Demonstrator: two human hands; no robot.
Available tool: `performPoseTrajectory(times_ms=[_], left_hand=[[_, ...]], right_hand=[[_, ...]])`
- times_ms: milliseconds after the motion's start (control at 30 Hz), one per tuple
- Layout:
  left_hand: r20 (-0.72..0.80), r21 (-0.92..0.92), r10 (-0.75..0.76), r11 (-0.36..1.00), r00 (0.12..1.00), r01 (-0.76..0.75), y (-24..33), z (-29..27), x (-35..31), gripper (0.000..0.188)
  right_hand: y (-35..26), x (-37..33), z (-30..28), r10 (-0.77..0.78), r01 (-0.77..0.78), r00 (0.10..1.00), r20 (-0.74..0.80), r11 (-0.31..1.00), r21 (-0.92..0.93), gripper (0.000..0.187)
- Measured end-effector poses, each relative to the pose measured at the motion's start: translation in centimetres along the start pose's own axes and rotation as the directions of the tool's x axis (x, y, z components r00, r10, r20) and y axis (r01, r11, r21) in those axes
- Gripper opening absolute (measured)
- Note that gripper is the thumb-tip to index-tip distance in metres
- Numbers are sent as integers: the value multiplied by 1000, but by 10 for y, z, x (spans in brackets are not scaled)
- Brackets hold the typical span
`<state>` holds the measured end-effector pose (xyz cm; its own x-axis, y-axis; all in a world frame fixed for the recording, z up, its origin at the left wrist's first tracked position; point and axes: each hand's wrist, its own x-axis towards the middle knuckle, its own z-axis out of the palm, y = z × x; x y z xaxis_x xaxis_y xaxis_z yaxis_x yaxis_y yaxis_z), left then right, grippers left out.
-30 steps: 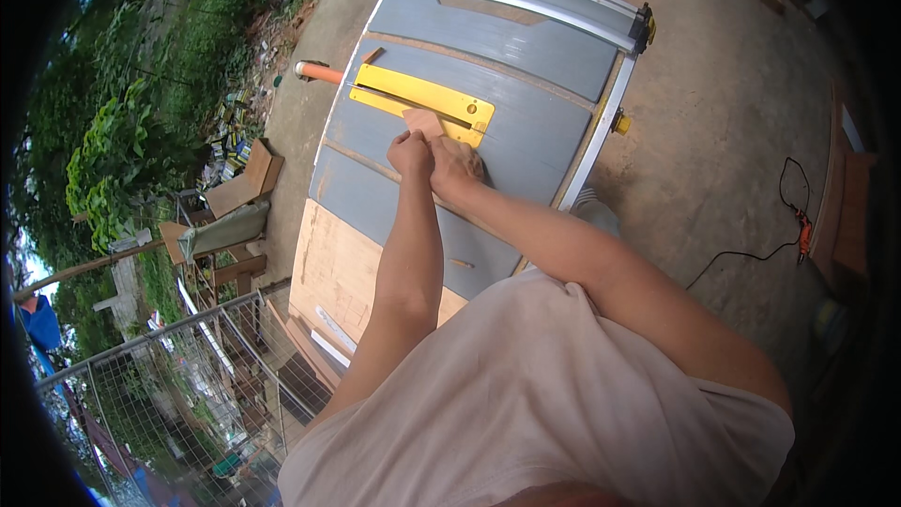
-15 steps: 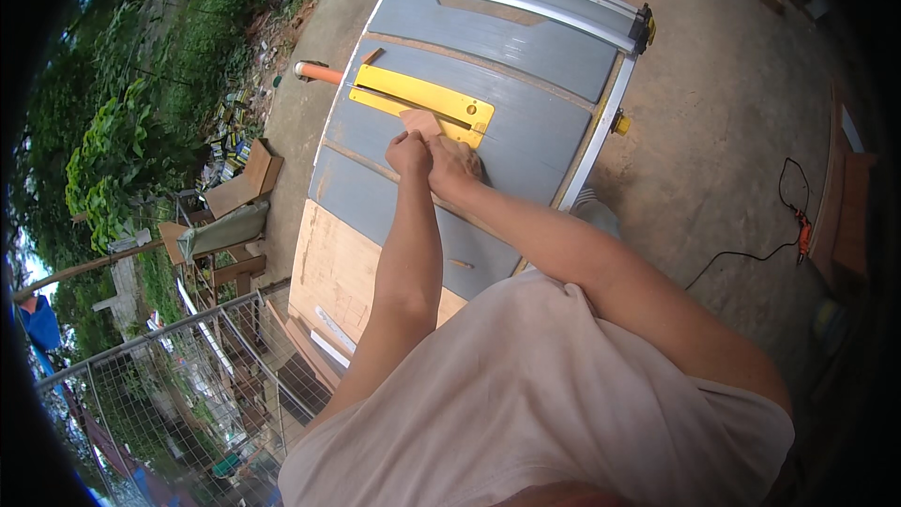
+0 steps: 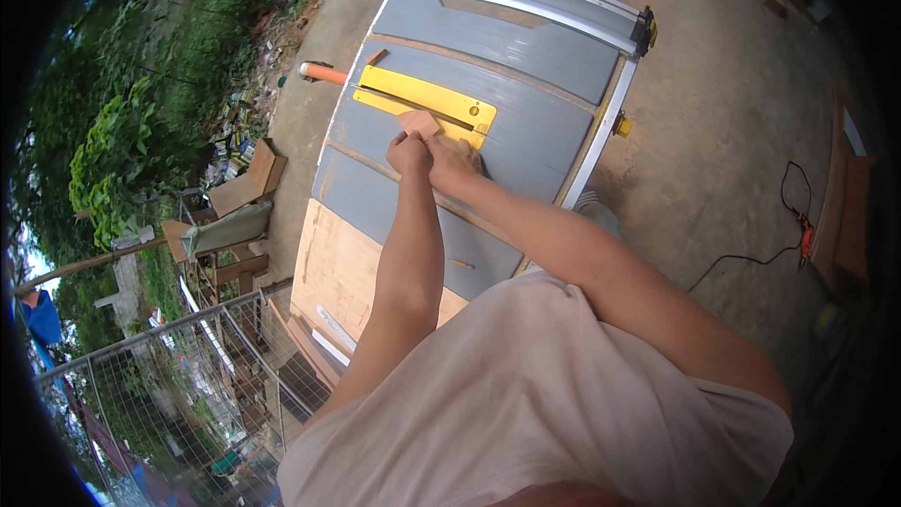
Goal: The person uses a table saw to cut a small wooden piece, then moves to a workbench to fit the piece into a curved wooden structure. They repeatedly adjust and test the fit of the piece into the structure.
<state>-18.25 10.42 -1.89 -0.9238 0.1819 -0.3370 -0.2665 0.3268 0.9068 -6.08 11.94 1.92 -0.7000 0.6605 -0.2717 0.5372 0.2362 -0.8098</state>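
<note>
On a grey table saw (image 3: 535, 131), a small flat piece of wood (image 3: 419, 122) lies over the near edge of the yellow insert plate (image 3: 422, 94), beside the blade slot. My left hand (image 3: 409, 154) is closed on the near end of this piece, fingers bunched together. Pressed close against it, my right hand (image 3: 456, 165) also grips the piece, with some fingers resting on the table by the plate. My hands hide part of the wood. A small wood offcut (image 3: 377, 57) lies beyond the plate's far left corner.
An aluminium fence (image 3: 516, 0) spans the saw's far side. A light wooden board (image 3: 333, 263) adjoins its near left. An orange pipe (image 3: 324, 73) sticks out at the left. At right, an orange power tool (image 3: 805, 237) with a black cord lies beside boards (image 3: 849, 216).
The view has shifted very slightly. My hands and the piece of wood keep nearly the same place beside the slot, with the piece perhaps a touch nearer the plate's left end.
</note>
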Motion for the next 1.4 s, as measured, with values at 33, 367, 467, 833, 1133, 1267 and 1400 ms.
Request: performPoseTrajectory(times_ms=[33,367,467,833,1133,1267,1400], left_hand=[[13,0,19,1000,1000,-19,1,1,0,36],[166,234,-56,972,985,16,1,-62,12,37],[208,315,-17,948,978,-50,-9,-82,10,35],[492,688,250,475,834,-549,-20,-102,-70,80],[427,489,175,780,887,-389,-28,-120,-95,75],[441,344,46,914,896,-216,-47,-147,-112,53],[478,338,73,904,875,-260,-73,-172,-98,41]], right_hand=[[-1,-3,-2,-10,11,1000,18,1000,-15,49],[26,-7,30,107,-178,960,259,947,267,75],[21,-21,25,86,-265,894,440,893,363,84],[23,-86,21,93,-305,756,648,926,223,87],[110,-211,-103,-69,-94,673,737,980,178,27],[258,-244,-78,290,-672,734,614,438,597,33],[299,-230,-10,504,-643,695,512,119,756,44]])
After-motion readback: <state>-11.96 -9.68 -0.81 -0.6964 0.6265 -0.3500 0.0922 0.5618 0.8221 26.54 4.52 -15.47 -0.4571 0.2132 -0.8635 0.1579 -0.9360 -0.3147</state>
